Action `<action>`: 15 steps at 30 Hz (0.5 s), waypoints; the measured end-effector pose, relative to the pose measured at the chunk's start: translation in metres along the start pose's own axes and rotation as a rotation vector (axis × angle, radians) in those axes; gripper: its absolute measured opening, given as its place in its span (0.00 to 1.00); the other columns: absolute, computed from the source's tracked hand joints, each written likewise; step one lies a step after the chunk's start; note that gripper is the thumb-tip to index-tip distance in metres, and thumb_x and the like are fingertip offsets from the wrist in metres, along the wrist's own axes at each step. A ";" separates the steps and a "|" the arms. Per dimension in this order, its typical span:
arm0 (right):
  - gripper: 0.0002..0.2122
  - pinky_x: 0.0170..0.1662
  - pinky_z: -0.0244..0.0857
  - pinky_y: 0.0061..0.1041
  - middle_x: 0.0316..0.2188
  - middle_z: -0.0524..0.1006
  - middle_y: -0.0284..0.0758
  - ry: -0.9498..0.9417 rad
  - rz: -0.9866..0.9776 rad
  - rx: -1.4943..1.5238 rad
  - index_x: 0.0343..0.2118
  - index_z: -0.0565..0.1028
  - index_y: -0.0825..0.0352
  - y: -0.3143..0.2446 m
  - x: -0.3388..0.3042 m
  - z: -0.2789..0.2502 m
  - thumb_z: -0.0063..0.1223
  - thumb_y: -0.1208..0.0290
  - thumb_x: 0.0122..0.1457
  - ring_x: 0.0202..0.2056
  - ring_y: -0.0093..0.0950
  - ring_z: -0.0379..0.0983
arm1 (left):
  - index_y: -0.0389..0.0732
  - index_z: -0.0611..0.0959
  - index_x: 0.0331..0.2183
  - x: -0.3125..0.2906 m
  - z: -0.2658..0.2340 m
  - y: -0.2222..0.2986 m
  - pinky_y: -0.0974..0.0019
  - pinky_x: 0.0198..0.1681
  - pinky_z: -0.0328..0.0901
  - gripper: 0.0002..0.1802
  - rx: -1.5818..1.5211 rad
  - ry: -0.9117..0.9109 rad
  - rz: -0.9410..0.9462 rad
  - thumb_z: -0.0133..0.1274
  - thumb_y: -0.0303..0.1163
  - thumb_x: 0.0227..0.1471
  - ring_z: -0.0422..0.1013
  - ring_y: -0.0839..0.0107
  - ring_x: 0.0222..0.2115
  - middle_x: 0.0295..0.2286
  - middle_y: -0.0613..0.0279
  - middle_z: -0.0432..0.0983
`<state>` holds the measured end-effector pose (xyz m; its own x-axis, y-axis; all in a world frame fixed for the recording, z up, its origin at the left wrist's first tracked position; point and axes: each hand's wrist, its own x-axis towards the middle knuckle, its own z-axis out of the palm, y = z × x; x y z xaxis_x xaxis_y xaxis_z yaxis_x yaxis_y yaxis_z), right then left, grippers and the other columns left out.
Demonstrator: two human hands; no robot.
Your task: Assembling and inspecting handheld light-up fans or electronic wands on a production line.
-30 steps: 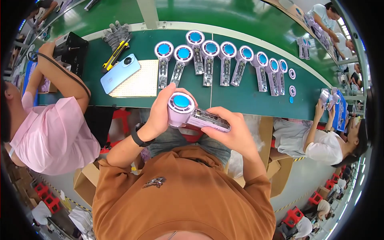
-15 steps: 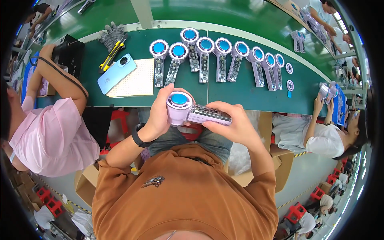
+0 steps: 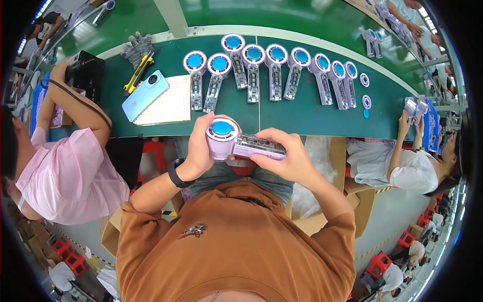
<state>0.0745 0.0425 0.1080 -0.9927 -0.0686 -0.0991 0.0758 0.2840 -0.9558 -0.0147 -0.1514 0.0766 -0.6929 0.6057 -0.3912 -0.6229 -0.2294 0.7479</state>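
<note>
Between my two hands, just off the near table edge, is a lilac handheld fan (image 3: 222, 142) with a blue disc on its round head and circuitry showing along its handle. Its head is wrapped by my left hand (image 3: 200, 146), which has a black band at the wrist. Around the far end of the handle, my right hand (image 3: 287, 155) grips with the thumb on the near side and fingers on the other. Several similar fans (image 3: 252, 75) lie in a row on the green table (image 3: 151, 132) ahead, heads pointing away from me.
Left on the table are a light blue phone (image 3: 146, 96) on a cream perforated sheet (image 3: 176, 108), a yellow cutter (image 3: 138, 75) and a grey glove (image 3: 137, 49). Two white rings (image 3: 366, 102) and a blue disc (image 3: 366, 114) lie right. Co-workers sit either side; cardboard boxes (image 3: 359, 211) stand below.
The fan stays in both hands at nearly the same tilt. The whole view has shifted slightly; the row on the table looks the same.
</note>
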 end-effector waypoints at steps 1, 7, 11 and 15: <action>0.17 0.39 0.69 0.23 0.32 0.80 0.38 -0.032 0.041 0.030 0.40 0.75 0.70 0.000 0.002 -0.001 0.66 0.69 0.48 0.34 0.26 0.78 | 0.33 0.77 0.30 0.001 0.001 0.000 0.67 0.18 0.68 0.34 -0.008 0.015 0.000 0.28 0.54 0.58 0.73 0.68 0.22 0.24 0.56 0.74; 0.18 0.34 0.69 0.30 0.28 0.79 0.41 -0.170 -0.017 -0.367 0.40 0.74 0.71 -0.013 0.017 -0.023 0.58 0.59 0.55 0.29 0.35 0.77 | 0.32 0.78 0.30 0.033 -0.010 0.022 0.68 0.36 0.69 0.37 0.245 -0.124 0.157 0.24 0.54 0.63 0.74 0.70 0.28 0.26 0.56 0.77; 0.16 0.36 0.67 0.27 0.29 0.77 0.40 -0.110 0.010 -0.159 0.40 0.74 0.72 -0.030 0.042 -0.053 0.56 0.62 0.56 0.31 0.26 0.74 | 0.34 0.77 0.40 0.060 -0.021 0.053 0.67 0.44 0.65 0.31 0.487 -0.063 0.624 0.24 0.47 0.67 0.70 0.70 0.40 0.38 0.57 0.75; 0.18 0.38 0.67 0.26 0.31 0.77 0.40 0.362 -0.090 -0.262 0.42 0.73 0.73 -0.019 0.107 -0.082 0.56 0.61 0.57 0.33 0.24 0.73 | 0.35 0.73 0.45 0.077 -0.047 0.063 0.64 0.47 0.64 0.16 0.758 0.331 0.970 0.51 0.25 0.52 0.68 0.64 0.44 0.47 0.52 0.68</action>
<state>-0.0411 0.1084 0.1386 -0.9667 0.2209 0.1289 0.0074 0.5277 -0.8494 -0.1243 -0.1550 0.0689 -0.8709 0.1911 0.4528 0.4746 0.0874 0.8759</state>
